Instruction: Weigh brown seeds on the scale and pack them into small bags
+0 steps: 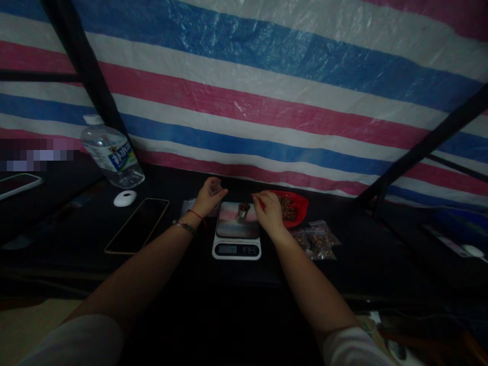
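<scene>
A white kitchen scale with a lit display sits in the middle of the black table. On its plate stands a small metal cup filled with brown bits. My left hand is closed on a small clear plastic bag above the scale's back left corner. Right of the cup is my right hand, fingers bent together at the near edge of a red bag of brown bits; what its fingers hold is too small to tell. Filled clear bags lie right of the scale.
Left of the scale lie a phone, a white oval object and more clear bags. A large clear bottle stands behind them. A striped sheet with dark frame bars closes off the back.
</scene>
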Action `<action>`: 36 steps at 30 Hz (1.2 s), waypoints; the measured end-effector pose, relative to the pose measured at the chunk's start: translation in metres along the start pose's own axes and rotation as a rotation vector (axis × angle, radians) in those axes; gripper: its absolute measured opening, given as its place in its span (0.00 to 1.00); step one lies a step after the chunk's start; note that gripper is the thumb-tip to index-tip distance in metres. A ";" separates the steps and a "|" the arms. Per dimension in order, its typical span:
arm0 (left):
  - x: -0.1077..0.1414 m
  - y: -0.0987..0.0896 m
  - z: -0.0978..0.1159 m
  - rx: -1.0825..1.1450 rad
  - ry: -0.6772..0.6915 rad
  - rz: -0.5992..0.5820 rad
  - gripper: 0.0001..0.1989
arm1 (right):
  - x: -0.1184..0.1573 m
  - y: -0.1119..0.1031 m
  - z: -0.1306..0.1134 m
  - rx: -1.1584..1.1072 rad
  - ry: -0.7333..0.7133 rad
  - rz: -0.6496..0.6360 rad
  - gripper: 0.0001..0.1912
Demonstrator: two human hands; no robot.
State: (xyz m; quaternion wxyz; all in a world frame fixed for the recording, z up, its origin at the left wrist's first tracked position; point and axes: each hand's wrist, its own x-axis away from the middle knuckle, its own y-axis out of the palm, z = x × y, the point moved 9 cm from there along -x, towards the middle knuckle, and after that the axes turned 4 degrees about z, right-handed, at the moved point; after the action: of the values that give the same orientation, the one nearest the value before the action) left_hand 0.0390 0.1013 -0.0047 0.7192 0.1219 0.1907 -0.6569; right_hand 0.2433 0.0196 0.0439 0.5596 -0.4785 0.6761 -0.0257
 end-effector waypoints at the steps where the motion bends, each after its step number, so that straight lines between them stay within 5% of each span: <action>1: 0.000 0.001 0.000 0.003 -0.003 -0.007 0.20 | 0.000 -0.001 0.001 0.002 0.008 0.002 0.13; 21: -0.004 -0.001 -0.017 0.019 -0.011 0.005 0.19 | -0.001 0.000 0.038 -0.140 0.157 0.061 0.16; 27: -0.005 -0.003 -0.018 -0.015 -0.003 0.010 0.19 | 0.001 0.017 0.034 -0.344 0.165 -0.186 0.19; 31: -0.004 -0.001 -0.015 -0.044 0.021 -0.017 0.19 | 0.007 0.028 0.028 -0.262 0.176 -0.320 0.32; 36: -0.003 0.002 -0.012 -0.020 0.034 -0.044 0.19 | 0.013 0.040 0.025 -0.180 0.134 -0.395 0.27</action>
State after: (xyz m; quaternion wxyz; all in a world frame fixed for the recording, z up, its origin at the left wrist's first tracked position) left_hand 0.0391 0.1096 -0.0143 0.7024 0.1219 0.2120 -0.6684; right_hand 0.2393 0.0453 0.0021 0.4528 -0.6467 0.6045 -0.1061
